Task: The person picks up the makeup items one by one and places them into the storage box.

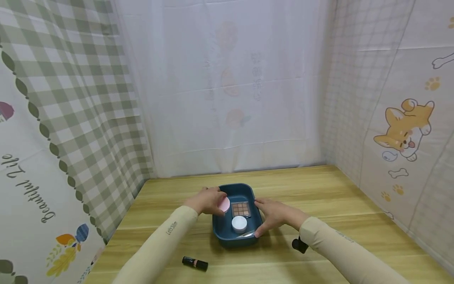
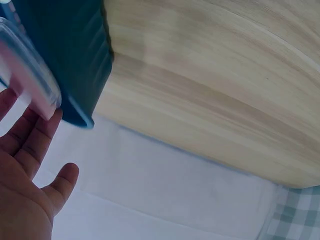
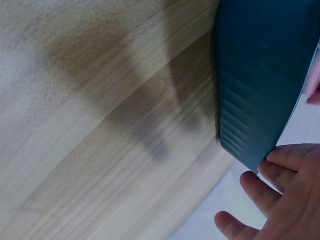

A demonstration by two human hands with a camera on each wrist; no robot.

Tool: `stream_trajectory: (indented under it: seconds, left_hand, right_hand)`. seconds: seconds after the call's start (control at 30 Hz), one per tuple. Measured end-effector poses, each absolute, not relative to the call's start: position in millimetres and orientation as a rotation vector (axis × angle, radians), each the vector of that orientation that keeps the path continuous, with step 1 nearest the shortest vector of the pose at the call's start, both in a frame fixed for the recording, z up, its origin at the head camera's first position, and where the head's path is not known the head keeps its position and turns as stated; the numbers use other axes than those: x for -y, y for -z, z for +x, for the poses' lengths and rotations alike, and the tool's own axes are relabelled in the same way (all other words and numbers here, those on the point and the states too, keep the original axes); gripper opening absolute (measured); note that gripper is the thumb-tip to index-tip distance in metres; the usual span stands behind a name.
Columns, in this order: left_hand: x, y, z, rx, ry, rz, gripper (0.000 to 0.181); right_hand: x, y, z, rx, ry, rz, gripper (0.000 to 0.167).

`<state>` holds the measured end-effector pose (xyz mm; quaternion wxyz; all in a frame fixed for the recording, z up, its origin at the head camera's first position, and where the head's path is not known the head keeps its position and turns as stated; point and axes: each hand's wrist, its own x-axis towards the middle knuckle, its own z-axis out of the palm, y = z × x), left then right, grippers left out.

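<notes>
A dark blue bin (image 1: pixel 220 227) with rounded corners stands on the table. Inside it lie an eyeshadow palette (image 1: pixel 240 209), a round white jar (image 1: pixel 239 224) and a slim clear item (image 1: pixel 247 234) whose kind is unclear. My left hand (image 1: pixel 208 200) pinches a round pink compact (image 1: pixel 224 204) at the bin's left side; in the left wrist view the compact (image 2: pixel 30 75) has a clear lid and one digit stands apart from it. Against the bin's right rim rests my right hand (image 1: pixel 278 215), thumb and fingers spread; its fingertips (image 3: pixel 287 155) touch the wall near one end.
A black lipstick tube (image 1: pixel 195 263) with a pinkish band lies on the wooden table (image 1: pixel 294 185), front left of the bin. Close to the right sleeve is a small black object (image 1: pixel 300 245). Cloth curtains (image 1: pixel 227 118) enclose the table's back and sides.
</notes>
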<state>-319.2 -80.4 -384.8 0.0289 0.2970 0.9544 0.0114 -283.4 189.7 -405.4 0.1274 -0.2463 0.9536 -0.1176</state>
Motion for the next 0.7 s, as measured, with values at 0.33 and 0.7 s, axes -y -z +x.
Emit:
stream_trajectory:
  seconds: [0.33,0.7]
  left_hand:
    - [53.7,399.2,-316.8,-2.901,0.178,0.884,0.049]
    - [39.8,413.4,-312.7,-2.848,0.123,0.759,0.068]
  right_hand:
    - [-187.4,404.9,-283.4,-2.77,0.33,-0.714,0.118]
    - [-190.5,405.5,-283.8,-2.768,0.344,-0.724,0.117]
